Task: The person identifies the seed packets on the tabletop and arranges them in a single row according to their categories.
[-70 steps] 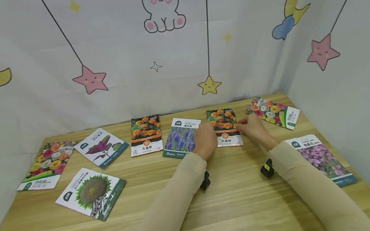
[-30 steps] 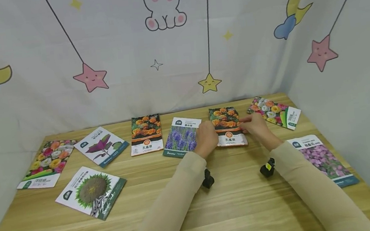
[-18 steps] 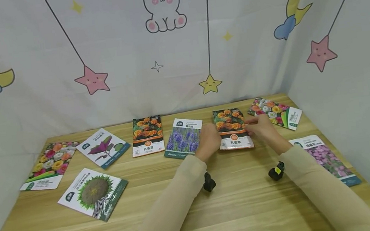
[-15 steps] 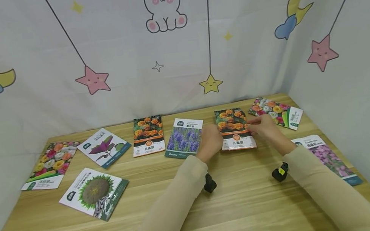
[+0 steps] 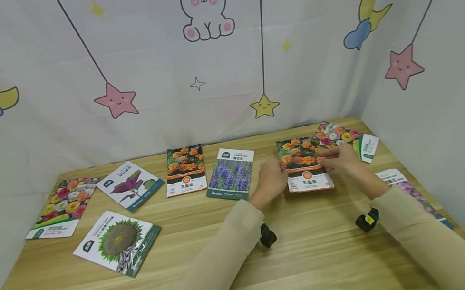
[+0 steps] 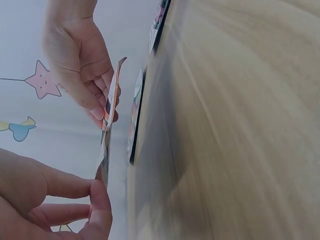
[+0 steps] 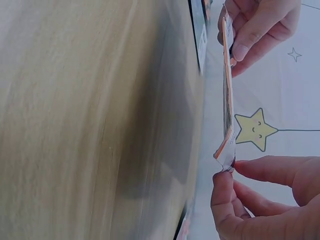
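A marigold seed packet [image 5: 305,175], with orange flowers above a white lower panel, is held by both hands above the wooden table. My left hand [image 5: 272,179] pinches its left edge between thumb and fingers. At the opposite edge, my right hand [image 5: 344,163] does the same. Seen edge-on in the left wrist view, the packet [image 6: 112,102] is thin and slightly bent, with bare space between it and the tabletop. The right wrist view shows the right thumb and fingertips [image 7: 223,187] gripping its side edge.
A lavender packet [image 5: 230,174] lies left of the hands, beside another marigold packet [image 5: 185,169]. A mixed-flower packet [image 5: 346,139] lies behind the right hand; a pink-flower packet [image 5: 414,191] is partly under the right sleeve. Several more packets lie left. A printed curtain [image 5: 160,119] backs the table.
The held marigold packet has moved right and towards me, and it now stands above the table. Both hands have moved along with it. The other packets stay in place.
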`<state>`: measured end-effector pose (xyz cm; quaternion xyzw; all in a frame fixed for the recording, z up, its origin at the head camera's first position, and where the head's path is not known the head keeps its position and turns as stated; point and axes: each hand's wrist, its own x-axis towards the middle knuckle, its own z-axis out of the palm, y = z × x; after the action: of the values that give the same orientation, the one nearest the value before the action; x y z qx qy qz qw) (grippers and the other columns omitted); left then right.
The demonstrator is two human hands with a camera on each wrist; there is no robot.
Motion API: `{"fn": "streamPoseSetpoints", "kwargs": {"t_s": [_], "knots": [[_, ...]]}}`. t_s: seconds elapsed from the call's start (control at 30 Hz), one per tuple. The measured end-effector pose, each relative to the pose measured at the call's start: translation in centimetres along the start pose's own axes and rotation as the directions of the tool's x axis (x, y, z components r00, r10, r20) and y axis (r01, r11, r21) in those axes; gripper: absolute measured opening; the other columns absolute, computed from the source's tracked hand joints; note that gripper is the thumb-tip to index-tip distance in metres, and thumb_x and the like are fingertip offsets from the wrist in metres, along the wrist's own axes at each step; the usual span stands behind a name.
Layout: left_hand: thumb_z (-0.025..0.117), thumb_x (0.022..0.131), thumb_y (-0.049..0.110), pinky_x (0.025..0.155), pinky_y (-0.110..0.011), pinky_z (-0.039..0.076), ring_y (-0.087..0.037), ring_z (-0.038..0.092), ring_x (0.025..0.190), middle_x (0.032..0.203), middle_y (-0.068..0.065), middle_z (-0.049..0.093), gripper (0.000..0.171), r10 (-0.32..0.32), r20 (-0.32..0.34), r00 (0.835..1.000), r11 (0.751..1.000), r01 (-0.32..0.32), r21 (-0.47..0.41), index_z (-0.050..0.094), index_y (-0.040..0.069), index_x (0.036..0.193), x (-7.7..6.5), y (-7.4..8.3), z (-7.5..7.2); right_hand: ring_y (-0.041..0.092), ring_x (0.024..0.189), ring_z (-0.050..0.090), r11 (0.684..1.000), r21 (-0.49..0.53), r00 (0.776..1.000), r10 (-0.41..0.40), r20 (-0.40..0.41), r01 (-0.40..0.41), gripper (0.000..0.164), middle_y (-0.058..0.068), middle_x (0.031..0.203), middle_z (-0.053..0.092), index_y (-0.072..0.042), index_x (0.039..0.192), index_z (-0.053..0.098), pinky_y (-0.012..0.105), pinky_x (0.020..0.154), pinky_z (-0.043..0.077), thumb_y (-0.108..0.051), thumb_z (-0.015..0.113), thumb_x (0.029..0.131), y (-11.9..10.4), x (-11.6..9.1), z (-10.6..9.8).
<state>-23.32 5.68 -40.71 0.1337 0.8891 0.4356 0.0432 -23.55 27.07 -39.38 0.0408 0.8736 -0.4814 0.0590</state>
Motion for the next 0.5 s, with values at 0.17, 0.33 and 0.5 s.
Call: {"fn": "streamPoseSetpoints", "kwargs": {"t_s": [0.17,0.33,0.5], "knots": [[0.062,0.097,0.004,0.044,-0.021,0.019,-0.009,0.020,0.043,0.050,0.005,0.021,0.051,0.027,-0.007,1.000,0.999,-0.027,-0.017,0.031,0.014,0.057,-0.6,0.4,-0.1,0.006,0.069,0.064,1.000,-0.021,1.000,-0.019,0.019,0.019,0.039,0.032,0.115,0.064,0.019,0.129,0.053,0.032,0.073,0.059,-0.002,0.061,0.097,0.1,-0.8,-0.5],[0.065,0.095,0.003,0.049,-0.020,0.030,-0.008,0.038,0.050,0.059,0.002,0.047,0.032,0.056,-0.019,0.998,0.998,-0.056,-0.035,0.055,0.007,0.065,-1.2,0.4,0.3,0.007,0.071,0.064,0.999,-0.012,0.998,-0.033,0.046,0.034,0.039,0.032,0.115,0.064,0.021,0.129,0.052,0.031,0.072,0.058,-0.003,0.060,0.098,0.3,-1.8,-1.1],[0.065,0.095,0.004,0.061,-0.019,0.047,-0.012,0.064,0.074,0.092,-0.012,0.068,0.013,0.061,-0.003,0.998,0.991,-0.061,-0.121,0.072,-0.006,0.099,-1.9,0.4,0.9,0.006,0.071,0.064,0.999,0.018,0.997,-0.043,0.057,0.042,0.039,0.030,0.110,0.066,0.023,0.128,0.050,0.030,0.069,0.058,0.000,0.059,0.098,0.7,-2.7,-1.6]]}}
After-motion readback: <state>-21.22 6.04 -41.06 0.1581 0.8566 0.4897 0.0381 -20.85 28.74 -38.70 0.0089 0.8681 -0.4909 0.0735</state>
